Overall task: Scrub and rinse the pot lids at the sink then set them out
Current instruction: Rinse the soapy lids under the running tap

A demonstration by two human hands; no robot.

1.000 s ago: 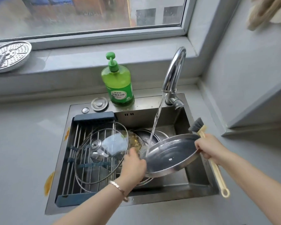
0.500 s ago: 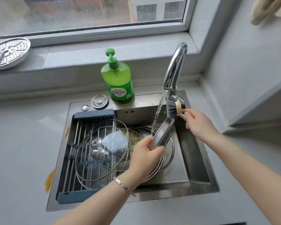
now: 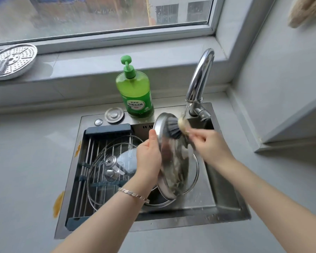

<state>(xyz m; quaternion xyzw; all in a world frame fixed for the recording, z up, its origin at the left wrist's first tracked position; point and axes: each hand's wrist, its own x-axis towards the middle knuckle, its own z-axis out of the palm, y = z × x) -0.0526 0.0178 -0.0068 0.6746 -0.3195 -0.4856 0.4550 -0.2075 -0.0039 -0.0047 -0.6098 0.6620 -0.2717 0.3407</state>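
Leftmost, a glass lid (image 3: 106, 161) lies flat on the rack (image 3: 83, 179) across the sink (image 3: 226, 203). Just right of it, the left hand (image 3: 149, 157) grips the rim of the steel lid (image 3: 173, 170), which stands on edge and faces the right hand (image 3: 208, 145). That hand clasps the brush (image 3: 173, 128), its bristles pressed on the lid's upper part, so it seems best placed to sweep down the face.

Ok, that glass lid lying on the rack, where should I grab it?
By its metal knob, coming down from above. The glass lid lies roughly flat on the rack with the knob facing up and unobstructed; its thin rim rests against the bars, probably harder to pinch.
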